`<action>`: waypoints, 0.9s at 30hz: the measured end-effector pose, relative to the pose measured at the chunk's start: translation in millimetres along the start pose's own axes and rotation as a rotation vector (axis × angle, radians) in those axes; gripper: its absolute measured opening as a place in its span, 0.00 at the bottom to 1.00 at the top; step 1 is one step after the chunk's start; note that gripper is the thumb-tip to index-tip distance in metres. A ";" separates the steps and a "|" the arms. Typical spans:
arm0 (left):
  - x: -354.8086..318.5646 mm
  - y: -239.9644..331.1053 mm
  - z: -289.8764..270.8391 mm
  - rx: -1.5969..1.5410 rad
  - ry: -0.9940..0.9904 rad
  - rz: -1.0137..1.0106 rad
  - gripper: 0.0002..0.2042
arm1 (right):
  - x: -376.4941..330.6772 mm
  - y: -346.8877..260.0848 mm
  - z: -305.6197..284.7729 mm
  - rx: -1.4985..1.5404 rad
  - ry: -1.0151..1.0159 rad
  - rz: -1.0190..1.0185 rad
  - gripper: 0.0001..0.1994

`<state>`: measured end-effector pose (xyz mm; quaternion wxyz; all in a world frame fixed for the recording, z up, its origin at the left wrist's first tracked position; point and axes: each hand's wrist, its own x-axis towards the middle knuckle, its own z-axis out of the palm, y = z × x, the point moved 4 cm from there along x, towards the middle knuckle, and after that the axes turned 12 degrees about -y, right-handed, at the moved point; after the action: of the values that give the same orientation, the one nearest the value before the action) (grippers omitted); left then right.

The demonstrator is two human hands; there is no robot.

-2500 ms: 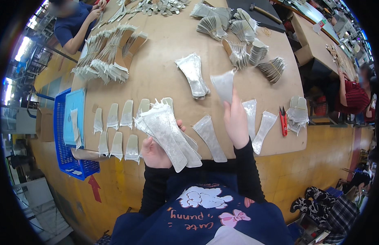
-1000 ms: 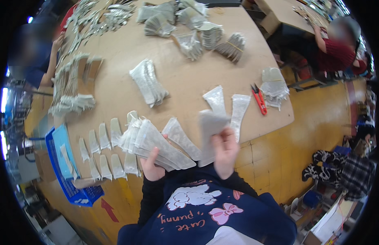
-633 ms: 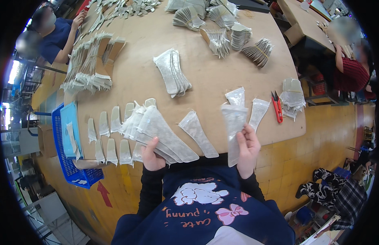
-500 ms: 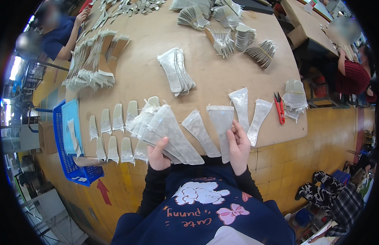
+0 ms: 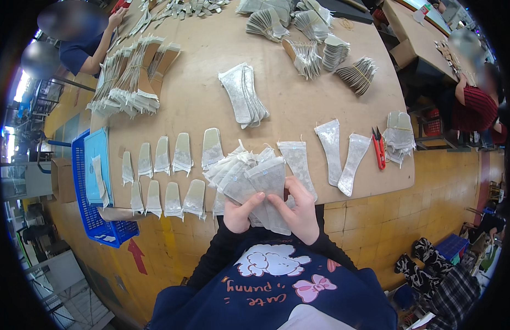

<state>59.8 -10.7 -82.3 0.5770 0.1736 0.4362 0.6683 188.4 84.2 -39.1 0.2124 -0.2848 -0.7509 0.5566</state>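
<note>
My left hand (image 5: 238,215) is closed around a fanned stack of pale grey flared fabric pieces (image 5: 233,171), held over the table's near edge. My right hand (image 5: 302,211) pinches one more such fabric piece (image 5: 270,175), which lies against the front of the stack. Both thumbs press on the pieces, close together. Just right of the stack, a single flared piece (image 5: 294,157) lies on the table, partly behind my right hand. Two more flared pieces (image 5: 328,148) (image 5: 354,165) lie further right.
Red-handled thread snips (image 5: 379,151) lie at the right, beside a banded bundle (image 5: 399,132). Two rows of small rounded pieces (image 5: 182,154) stretch left. A fanned pile (image 5: 244,96) and large bundles (image 5: 131,77) lie farther off. A blue basket (image 5: 109,223) stands left; co-workers sit at both sides.
My right hand has moved left to the stack with a fabric piece. One fewer flared piece lies on the table between the hands. The stack is now more upright and nearer the middle.
</note>
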 end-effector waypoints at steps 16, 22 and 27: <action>4.5 11.3 10.3 -0.205 -0.262 -0.081 0.30 | -24.5 18.2 -27.1 0.648 0.254 0.152 0.17; 4.4 17.5 -0.4 -0.151 -0.112 0.030 0.25 | -18.1 43.8 -56.8 -0.266 0.322 0.251 0.30; 3.7 8.4 -11.2 -0.083 0.031 0.056 0.25 | -23.6 31.2 -55.1 -0.483 0.345 0.082 0.23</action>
<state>45.3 -11.3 -83.0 0.5578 0.1514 0.4120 0.7044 247.1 114.7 -53.1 0.2404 -0.4474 -0.8024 0.3134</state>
